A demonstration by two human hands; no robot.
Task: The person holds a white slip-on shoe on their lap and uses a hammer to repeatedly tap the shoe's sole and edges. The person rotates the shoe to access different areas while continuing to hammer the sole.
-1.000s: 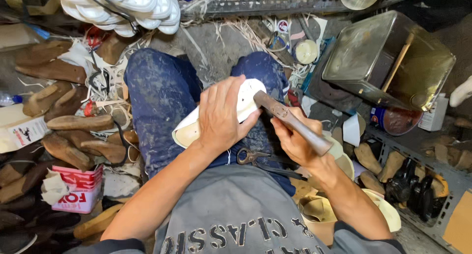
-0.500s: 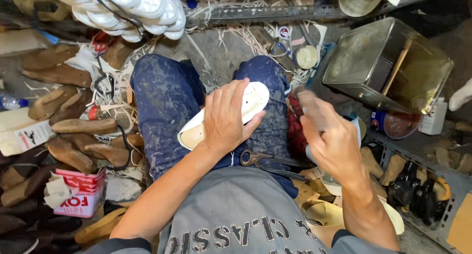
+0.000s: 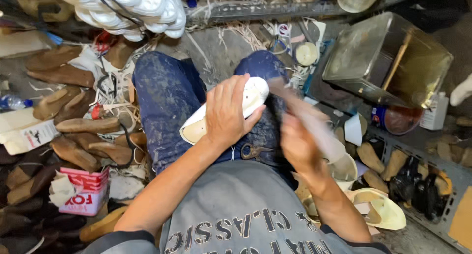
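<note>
Left hand [image 3: 230, 111]: lies palm-down on the white shoe sole, fingers spread and curled over its top edge, pressing it onto the lap.
White shoe sole [image 3: 253, 94]: long, pale, slightly curved piece resting across the right thigh of the blue stained trousers [image 3: 167, 96]; toe end points up and right, heel end shows below the wrist.
Right hand [image 3: 297, 146]: motion-blurred, closed around the handle of a long tool, just right of the sole.
Long tool [image 3: 305, 114]: brownish-grey, blurred; its upper end sits close to the sole's tip, contact cannot be told.
Scissors [image 3: 253, 150]: small, dark, lying on the lap between the two wrists.
Metal tin [image 3: 388, 62]: open square container, upper right, a wooden stick leaning inside.
Brown soles [image 3: 73, 128]: piled on the floor to the left.
White soles [image 3: 132, 10]: strung in a bunch, top left.
Red-and-white box [image 3: 83, 190]: lower left, near the left elbow.
</note>
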